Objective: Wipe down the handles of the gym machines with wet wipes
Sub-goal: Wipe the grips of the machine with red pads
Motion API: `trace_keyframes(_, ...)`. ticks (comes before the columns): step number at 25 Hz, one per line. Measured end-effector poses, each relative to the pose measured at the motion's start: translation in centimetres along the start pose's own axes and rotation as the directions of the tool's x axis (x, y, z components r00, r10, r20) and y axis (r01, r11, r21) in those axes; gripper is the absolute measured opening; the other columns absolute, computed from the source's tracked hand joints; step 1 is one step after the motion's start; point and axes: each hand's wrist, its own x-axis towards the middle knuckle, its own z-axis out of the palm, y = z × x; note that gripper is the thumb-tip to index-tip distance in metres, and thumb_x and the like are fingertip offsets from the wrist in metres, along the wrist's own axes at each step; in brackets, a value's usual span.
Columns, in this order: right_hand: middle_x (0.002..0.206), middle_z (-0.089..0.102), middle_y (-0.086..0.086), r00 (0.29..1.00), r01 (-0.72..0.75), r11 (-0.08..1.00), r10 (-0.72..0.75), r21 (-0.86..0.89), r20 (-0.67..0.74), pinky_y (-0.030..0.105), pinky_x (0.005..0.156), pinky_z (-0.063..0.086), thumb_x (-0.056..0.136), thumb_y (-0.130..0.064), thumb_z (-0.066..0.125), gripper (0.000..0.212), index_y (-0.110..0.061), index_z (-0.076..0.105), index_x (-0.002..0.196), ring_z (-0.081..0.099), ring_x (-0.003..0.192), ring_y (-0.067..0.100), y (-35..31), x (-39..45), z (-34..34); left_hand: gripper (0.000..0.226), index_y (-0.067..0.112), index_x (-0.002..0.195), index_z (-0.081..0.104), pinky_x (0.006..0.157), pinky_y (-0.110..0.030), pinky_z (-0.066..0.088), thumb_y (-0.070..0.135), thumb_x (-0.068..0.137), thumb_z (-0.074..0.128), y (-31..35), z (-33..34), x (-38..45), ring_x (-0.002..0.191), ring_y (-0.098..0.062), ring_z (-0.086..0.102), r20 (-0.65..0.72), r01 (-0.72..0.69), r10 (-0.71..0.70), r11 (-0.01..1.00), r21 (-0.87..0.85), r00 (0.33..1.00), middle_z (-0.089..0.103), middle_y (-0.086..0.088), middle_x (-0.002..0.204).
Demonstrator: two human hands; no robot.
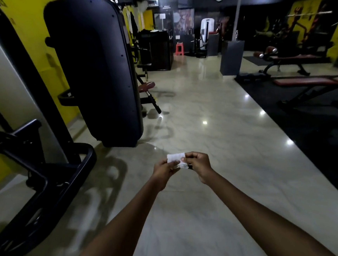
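From the head camera, both arms reach out over the pale tiled floor (214, 124), and the two hands meet in the middle of the view around a small white wipe (175, 157). The left hand (164, 169) pinches its left and lower part, the right hand (198, 163) pinches its right edge, so the fingers of both are curled and clamped on the wipe; something folded or dark shows just beneath it between the hands, too small to tell what it is. The wipe stands as a short flat strip with its long side running left to right between the two hands, and it looks as though it is being unfolded or pulled out, not yet put to use. No handle is touched. The nearest gym gear lies to the left: a black machine frame (46, 173) low at the left edge, and behind it a tall dark machine cover (95, 73) near the yellow wall (35, 37). Benches (312, 82) stand well apart on the right, on a black mat (305, 127). Since the close machines are off to the left, the left hand is the nearer one, and the coming move probably calls for a turn that way with the wipe.
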Motion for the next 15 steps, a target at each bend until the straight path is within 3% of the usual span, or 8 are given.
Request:
trace_keyframes(3,0.079,0.063,0.012,1.000,-0.008,0.999,0.009,0.032,-0.029,0.026,0.066,0.049,0.078,0.010,0.064,0.020,0.005,0.064,0.097,0.058,0.065,0.018,-0.8,6.5,0.1,0.018,-0.007,0.102,0.060,0.069,-0.021,0.056,-0.011,0.085,0.055,1.4,1.2,6.2,0.068,-0.015,0.067,-0.019,0.008,-0.008,1.000,0.015,1.000,0.067,-0.013,0.080)
trace_keyframes(6,0.087,0.063,0.014,1.000,0.010,0.999,-0.009,0.038,-0.023,0.028,0.069,0.049,0.081,0.008,0.061,0.016,-0.003,0.063,0.092,0.058,0.068,0.017,-1.4,14.2,0.5,0.019,-0.004,0.103,0.062,0.075,-0.024,0.056,-0.008,0.085,0.058,2.1,1.5,13.8,0.078,-0.020,0.065,-0.038,0.017,-0.017,1.000,-0.010,0.999,0.067,-0.016,0.089)
trace_keyframes(10,0.080,0.063,0.008,0.998,0.025,1.000,-0.024,-0.014,0.062,0.026,0.065,0.049,0.088,0.003,0.055,0.013,-0.006,0.059,0.097,0.059,0.069,0.015,-2.7,24.8,1.6,0.023,0.001,0.106,0.065,0.087,-0.028,0.047,0.005,0.083,0.065,3.3,1.1,24.6,0.093,-0.024,0.060,-0.107,0.005,-0.002,1.000,0.030,0.994,0.067,-0.016,0.101)
trace_keyframes(15,0.081,0.061,0.007,0.993,0.060,0.995,-0.052,-0.073,0.107,0.025,0.061,0.050,0.090,0.001,0.052,0.013,-0.010,0.057,0.092,0.059,0.070,0.016,-7.2,39.1,4.0,0.011,0.002,0.094,0.066,0.084,-0.029,0.049,-0.001,0.086,0.060,9.2,1.1,38.8,0.088,-0.025,0.060,-0.046,-0.030,0.030,1.000,0.002,0.998,0.065,-0.017,0.095)
